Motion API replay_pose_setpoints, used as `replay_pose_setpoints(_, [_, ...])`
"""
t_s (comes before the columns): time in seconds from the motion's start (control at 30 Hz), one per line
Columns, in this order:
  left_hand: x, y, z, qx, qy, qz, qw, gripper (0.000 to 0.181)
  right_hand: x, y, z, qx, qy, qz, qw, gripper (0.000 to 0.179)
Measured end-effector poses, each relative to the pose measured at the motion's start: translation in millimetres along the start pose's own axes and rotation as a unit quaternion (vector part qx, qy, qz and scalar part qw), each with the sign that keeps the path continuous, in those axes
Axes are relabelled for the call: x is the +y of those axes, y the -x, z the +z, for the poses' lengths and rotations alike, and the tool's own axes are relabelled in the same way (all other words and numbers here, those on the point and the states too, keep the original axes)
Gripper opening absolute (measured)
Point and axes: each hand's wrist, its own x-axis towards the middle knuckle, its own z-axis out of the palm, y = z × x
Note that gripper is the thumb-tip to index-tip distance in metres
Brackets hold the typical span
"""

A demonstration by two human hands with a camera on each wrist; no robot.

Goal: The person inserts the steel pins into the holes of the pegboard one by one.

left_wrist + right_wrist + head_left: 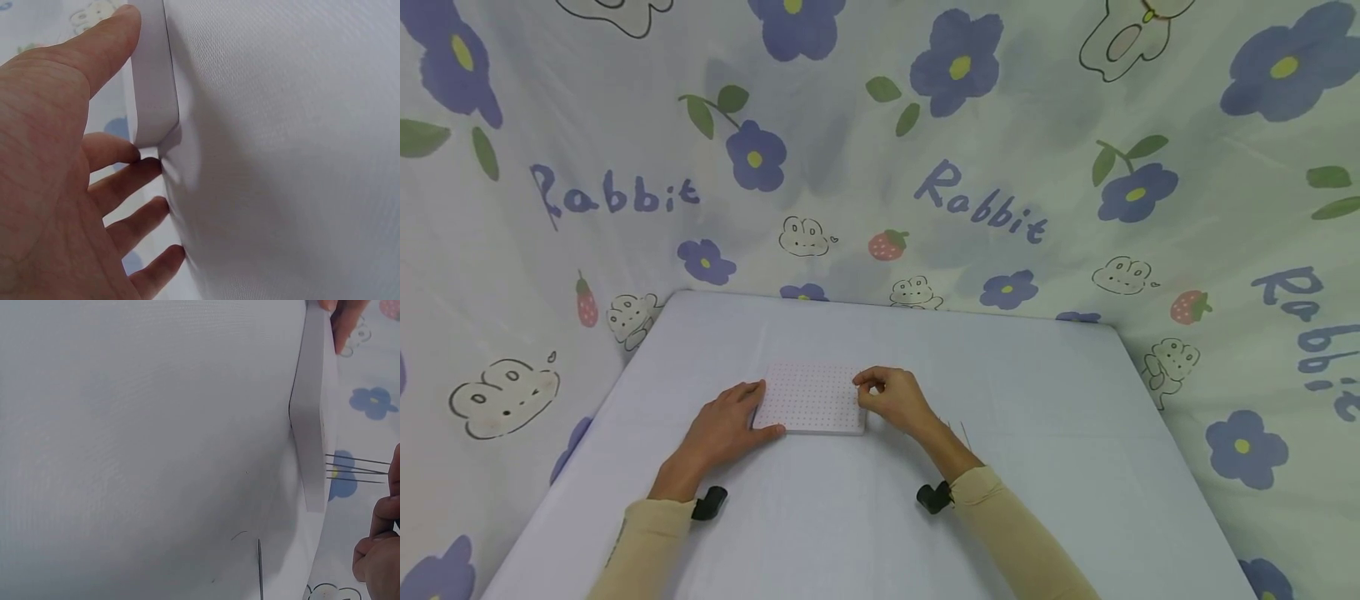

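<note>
A white board with a grid of small holes (808, 398) lies flat on the table. My left hand (721, 427) steadies its near left corner, thumb along the front edge and spread fingers against the left side. In the left wrist view the thumb of my left hand (59, 144) touches the board's edge (154, 69). Several thin metal needles (356, 460) stand upright from the board in the right wrist view. My right hand (897, 402) is above the board's right edge, thumb and forefinger pinched at the top of a needle. The exact fingertip contact is partly hidden.
A loose needle (260, 569) lies on the white table (1045, 467), near a thin curved dark line (239, 534). More thin needles (965, 433) show beside the right wrist. Patterned cloth (850, 150) hangs behind and around the table.
</note>
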Motion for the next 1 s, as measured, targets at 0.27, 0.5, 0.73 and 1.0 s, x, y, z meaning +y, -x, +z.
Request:
replay_pose_setpoints(0.27, [-0.3, 0.5, 0.9, 0.001, 0.001, -0.001, 1.0000, 0.091, 1.1, 0.1, 0.0, -0.002, 0.004, 0.000, 1.0000, 0.017])
replay_pose_setpoints(0.5, [1.6, 0.6, -1.6, -0.001, 0.002, -0.003, 1.0000, 0.092, 1.4, -0.7, -1.0, -0.005, 0.016, 0.010, 0.9998, 0.010])
replay_pose_setpoints(0.73, [3.2, 0.7, -2.3, -0.002, 0.002, -0.003, 1.0000, 0.092, 1.7, -1.5, -2.1, -0.010, 0.022, 0.010, 0.9997, 0.009])
replay_pose_setpoints(1.0, [2.1, 0.1, -2.1, -0.007, 0.001, -0.001, 1.0000, 0.091, 4.0, -2.3, -1.7, -0.010, 0.030, 0.008, 0.9995, 0.007])
